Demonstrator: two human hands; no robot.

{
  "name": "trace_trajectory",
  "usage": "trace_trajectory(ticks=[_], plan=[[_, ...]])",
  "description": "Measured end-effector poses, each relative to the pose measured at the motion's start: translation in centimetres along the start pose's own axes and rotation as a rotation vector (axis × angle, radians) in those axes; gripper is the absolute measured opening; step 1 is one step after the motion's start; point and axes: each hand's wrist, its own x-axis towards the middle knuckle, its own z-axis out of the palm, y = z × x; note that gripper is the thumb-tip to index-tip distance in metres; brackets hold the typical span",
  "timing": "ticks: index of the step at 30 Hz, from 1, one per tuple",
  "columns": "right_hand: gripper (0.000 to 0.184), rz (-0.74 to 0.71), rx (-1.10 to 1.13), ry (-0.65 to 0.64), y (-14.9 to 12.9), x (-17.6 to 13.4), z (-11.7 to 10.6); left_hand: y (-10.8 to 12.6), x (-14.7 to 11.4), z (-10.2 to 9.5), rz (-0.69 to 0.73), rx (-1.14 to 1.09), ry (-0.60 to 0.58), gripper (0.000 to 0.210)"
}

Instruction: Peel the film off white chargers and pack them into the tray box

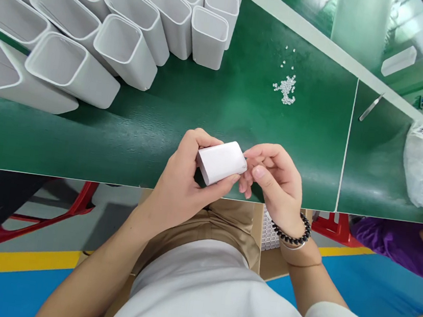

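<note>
White, smooth, rounded-edge casing held at the centre of the frame.
The left hand clasps it between thumb and fingers; the right hand curls loosely at its right end, whether pinching anything I cannot tell. Small clear pellets lie upper right on the glossy green tabletop.

I see my left grip holding a white case above the green counter; right grip at its right end, contact unclear. Small clear bits scattered ahead, open white cases upper left, slim tool right.
</note>
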Motion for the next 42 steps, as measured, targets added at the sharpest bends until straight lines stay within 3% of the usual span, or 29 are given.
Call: trace_trajectory(ticks=[4,9,16,27,33,42], plan=[[0.012,0.031,0.104,-0.001,0.1,0.1,0.2,-0.2,0.0,0.0,0.079,0.006,0.006,0.039],[0.012,0.026,0.081,0.050,0.4,-0.2,0.4,-0.3,-0.2,0.1,0.127,0.011,0.012,0.042],[0.011,-0.046,0.011,0.036,1.8,-1.0,1.3,0.2,-0.2,-0.2,0.043,-0.030,-0.012,0.032],[0.013,-0.267,-0.132,0.117,2.3,-0.9,2.2,0.1,-0.4,-0.5,-0.079,-0.256,-0.079,0.039],[0.015,-0.261,-0.082,0.103,2.3,-0.7,2.2,0.3,-0.3,-0.8,-0.121,-0.315,-0.118,0.031],[0.013,-0.222,-0.060,0.150,2.2,-0.9,2.3,0.0,-0.3,-0.9,-0.026,-0.332,-0.130,0.037]])
